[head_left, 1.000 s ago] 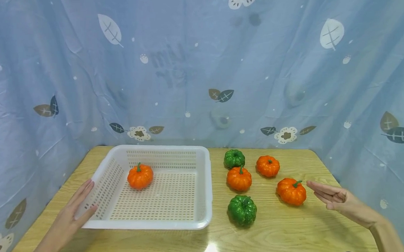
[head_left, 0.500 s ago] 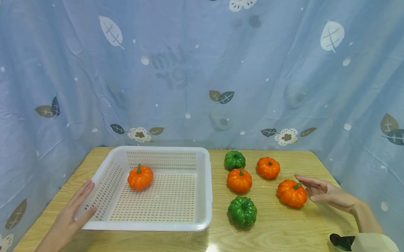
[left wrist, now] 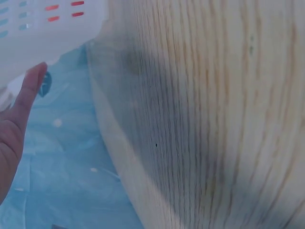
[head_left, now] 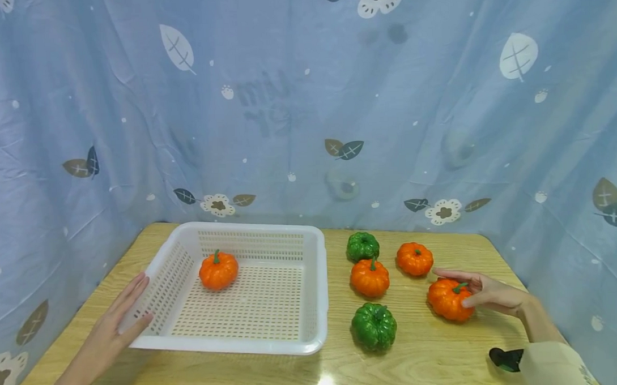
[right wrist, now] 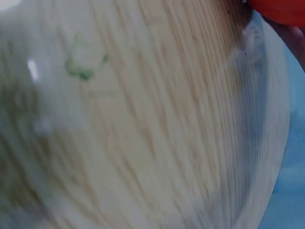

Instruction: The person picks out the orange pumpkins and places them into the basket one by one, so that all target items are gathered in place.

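In the head view my left hand (head_left: 106,334) lies with straight fingers against the left side of a white plastic basket (head_left: 227,345). One of its fingers (left wrist: 29,90) touches the basket wall in the left wrist view. An orange pumpkin (head_left: 218,271) with a green stem sits inside the basket. On the right, my right hand (head_left: 490,292) has thumb and fingers around another orange pumpkin (head_left: 446,301), which is on the table. Part of that pumpkin (right wrist: 281,9) shows at the top corner of the right wrist view, with fingers beside it.
Between basket and right hand stand a small green pumpkin (head_left: 363,246), an orange pumpkin (head_left: 370,278), a larger green pumpkin (head_left: 374,327) and another orange pumpkin (head_left: 415,259). A blue curtain (head_left: 306,113) surrounds the wooden table (head_left: 396,370) behind and at the sides.
My right hand has moved left from beside the rightmost orange pumpkin to close around it. The left hand stays at the basket. The head view has shifted slightly.
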### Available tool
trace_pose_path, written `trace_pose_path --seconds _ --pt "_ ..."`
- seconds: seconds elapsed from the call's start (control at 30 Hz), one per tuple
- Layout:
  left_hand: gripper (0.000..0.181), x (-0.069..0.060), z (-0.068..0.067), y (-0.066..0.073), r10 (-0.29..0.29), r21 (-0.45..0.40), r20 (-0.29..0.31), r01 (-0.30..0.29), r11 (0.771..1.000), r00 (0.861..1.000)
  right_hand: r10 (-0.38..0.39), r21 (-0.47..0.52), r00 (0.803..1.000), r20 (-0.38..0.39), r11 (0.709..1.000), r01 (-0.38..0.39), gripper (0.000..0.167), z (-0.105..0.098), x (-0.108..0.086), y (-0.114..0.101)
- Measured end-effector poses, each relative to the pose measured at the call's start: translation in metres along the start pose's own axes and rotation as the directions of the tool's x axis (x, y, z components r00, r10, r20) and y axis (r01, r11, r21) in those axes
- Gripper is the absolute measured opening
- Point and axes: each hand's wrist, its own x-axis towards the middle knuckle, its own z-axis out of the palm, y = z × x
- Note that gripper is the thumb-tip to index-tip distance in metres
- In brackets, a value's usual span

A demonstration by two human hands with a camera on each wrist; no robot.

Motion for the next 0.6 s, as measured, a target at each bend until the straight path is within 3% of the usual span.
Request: trace_pose_path --seconds 0.17,0.37,0.6 --pt "0.069 0.0 0.0 0.001 -0.001 0.0 -0.002 0.001 1.0 1.0 -0.022 0.008 0.999 0.026 1.0 0.022 0.064 0.002 0.004 0.004" --pt "0.07 0.0 -0.001 0.0 -0.009 0.017 0.002 0.009 1.0 1.0 0.015 -0.044 1.0 -0.011 0.999 -0.015 0.068 0.006 0.007 0.007" --pt "0.07 -0.001 0.001 0.0 -0.016 0.007 0.006 0.016 1.0 1.0 0.03 0.002 0.999 -0.018 1.0 -0.03 0.062 0.013 0.006 0.004"
